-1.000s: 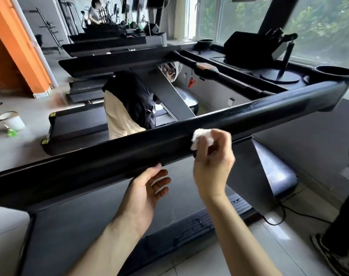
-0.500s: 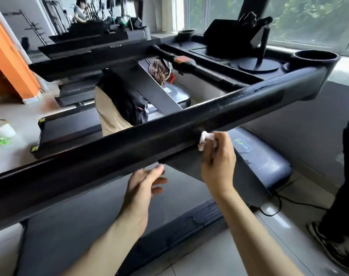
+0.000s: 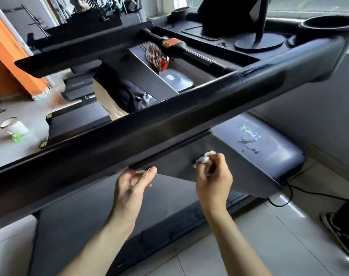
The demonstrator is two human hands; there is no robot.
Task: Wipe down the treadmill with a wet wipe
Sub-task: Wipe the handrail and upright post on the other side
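The treadmill's long black handrail (image 3: 169,116) runs diagonally across the view, from lower left up to the console (image 3: 249,36) at upper right. Below it slants the grey upright panel (image 3: 239,172). My right hand (image 3: 213,176) pinches a crumpled white wet wipe (image 3: 204,159) against that panel, just under the rail. Left of it, my left hand (image 3: 131,186) hovers beneath the rail's underside with fingers loosely curled, and it holds nothing. The dark running belt (image 3: 70,226) lies below both arms.
Another person in dark top and beige trousers (image 3: 114,96) crouches beyond the rail. A second person's leg and sneaker (image 3: 339,232) stand at right on the tiled floor. A white cup and green object (image 3: 14,128) sit on the floor at left. A cable (image 3: 289,194) trails by the motor cover.
My right hand moved the wipe down off the handrail's side onto the grey upright panel below. My left hand curled its fingers slightly. The view shifted closer and lower.
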